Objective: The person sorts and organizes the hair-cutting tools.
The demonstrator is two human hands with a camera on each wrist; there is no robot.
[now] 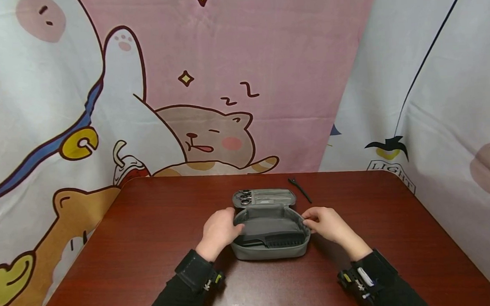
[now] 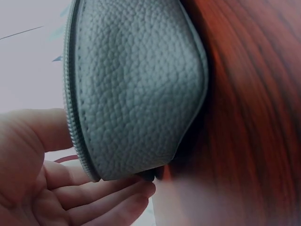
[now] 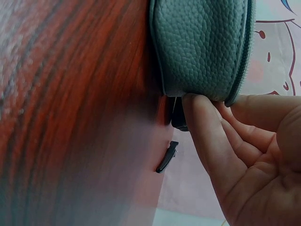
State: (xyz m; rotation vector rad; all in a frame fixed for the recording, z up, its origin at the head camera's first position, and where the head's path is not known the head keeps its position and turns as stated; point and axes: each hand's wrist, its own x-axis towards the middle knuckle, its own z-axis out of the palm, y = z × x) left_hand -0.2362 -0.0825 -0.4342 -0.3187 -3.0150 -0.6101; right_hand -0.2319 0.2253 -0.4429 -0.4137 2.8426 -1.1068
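Observation:
A grey zippered case (image 1: 271,253) lies unzipped on the table, its lid folded back. Inside the base is a black comb (image 1: 284,240); scissors (image 1: 244,197) sit in the lid at its left. My left hand (image 1: 220,230) holds the case's left side, thumb over the rim. In the left wrist view its fingers (image 2: 108,197) reach along the outside of the pebbled wall. On the other side, my right hand (image 1: 327,222) pinches the right wall by the zipper edge; the right wrist view shows the fingertips (image 3: 197,106) against the case.
Behind the case to the right lies a black hair clip (image 1: 300,190), on the reddish-brown wooden table (image 1: 157,222). A cloth with cartoon animals (image 1: 265,55) hangs behind the table's far edge.

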